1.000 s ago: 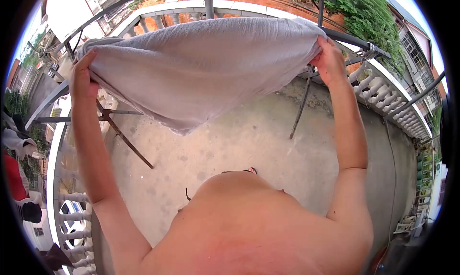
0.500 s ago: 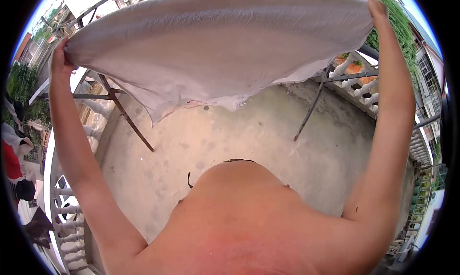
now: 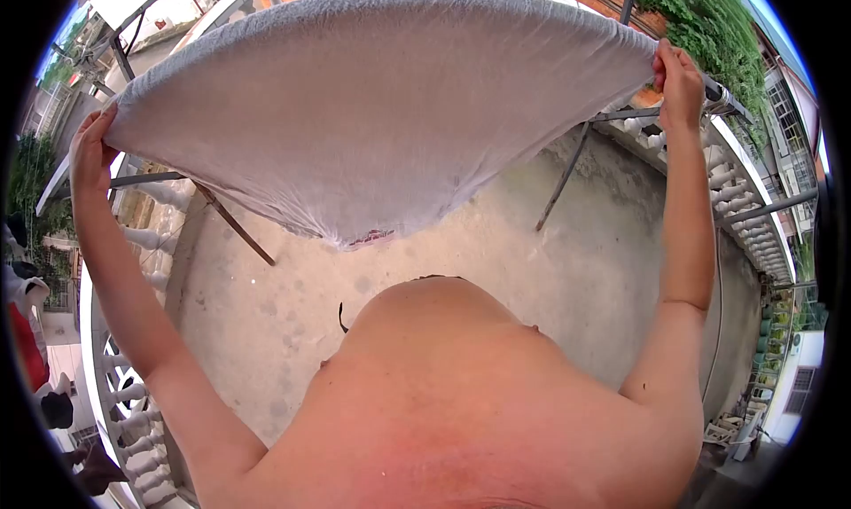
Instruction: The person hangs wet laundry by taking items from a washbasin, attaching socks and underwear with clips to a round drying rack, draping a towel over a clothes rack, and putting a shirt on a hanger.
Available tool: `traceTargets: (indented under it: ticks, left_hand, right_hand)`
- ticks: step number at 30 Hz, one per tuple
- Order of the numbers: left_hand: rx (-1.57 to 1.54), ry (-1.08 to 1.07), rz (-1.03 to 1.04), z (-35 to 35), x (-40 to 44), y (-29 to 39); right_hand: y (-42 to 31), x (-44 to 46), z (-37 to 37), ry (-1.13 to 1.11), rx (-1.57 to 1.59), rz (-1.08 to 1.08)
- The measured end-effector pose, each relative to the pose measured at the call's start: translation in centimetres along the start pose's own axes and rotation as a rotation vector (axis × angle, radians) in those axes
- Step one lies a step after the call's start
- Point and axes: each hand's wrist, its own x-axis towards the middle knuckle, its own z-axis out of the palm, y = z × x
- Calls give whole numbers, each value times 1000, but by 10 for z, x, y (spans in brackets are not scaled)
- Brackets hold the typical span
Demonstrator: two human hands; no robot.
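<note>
A pale grey-white towel [image 3: 381, 110] is stretched wide between my two hands, draped with its upper edge taut and its lower part sagging to a point. Small reddish print shows near its bottom tip. My left hand [image 3: 92, 150] grips the towel's left corner, fingers closed on the edge. At the opposite corner, my right hand [image 3: 679, 83] pinches the fabric with the arm extended. Behind the cloth stands a dark metal rack; its left leg [image 3: 235, 225] and right leg [image 3: 565, 176] show below. Whether the towel touches the rack's bar is hidden.
Concrete floor [image 3: 266, 332] spreads beneath me. White balustrades [image 3: 133, 420] border it at left and right. Red, white and dark clothes [image 3: 31, 340] hang at the far left. Green foliage [image 3: 705, 30] grows beyond the right railing.
The towel is pulled tauter and its lower edge hangs smoother and more pointed. Both hands have come down slightly, and my right hand has shifted left in view.
</note>
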Motion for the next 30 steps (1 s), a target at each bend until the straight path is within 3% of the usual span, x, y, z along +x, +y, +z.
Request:
traceTargets:
  ticks: [4, 9, 12, 14, 15, 17, 20, 21, 22, 23, 27, 29, 30]
  left_hand:
    - [133, -86, 13, -18, 9, -7]
    - [311, -63, -46, -1, -11, 8]
    - [236, -167, -146, 2, -21, 18]
    - [-116, -100, -194, -4, -15, 10]
    - [-122, -104, -190, -16, -3, 2]
    - [-334, -224, -245, -49, 31, -19]
    - [-420, -184, -194, -81, 59, -16]
    - [-414, -191, -205, -79, 65, -7]
    - [-387, -74, -189, -78, 71, 3]
    - [-356, 46, -174, -78, 77, 9]
    - [-232, -31, -219, -71, 102, 12]
    - [-144, -52, -251, -76, 112, 3]
    - [-64, -81, -230, -81, 115, 0]
  right_hand:
    - [71, -66, 34, 22, 171, 274]
    - [55, -89, 51, -55, 456, 291]
    - [47, -96, 43, -82, 455, 315]
    - [50, -96, 25, -91, 270, 378]
    - [49, -94, 18, -87, 268, 372]
    - [47, -92, 8, 122, 322, 366]
    - [8, -72, -3, 196, 480, 251]
    - [-1, -57, -12, 190, 438, 217]
    - [1, -32, -25, 123, 434, 74]
    - [-15, -14, -29, 172, 419, 110]
    - [-18, 86, -57, 44, 358, 306]
    - [-24, 95, -36, 16, 106, 424]
    - [-60, 46, -19, -46, -7, 325]
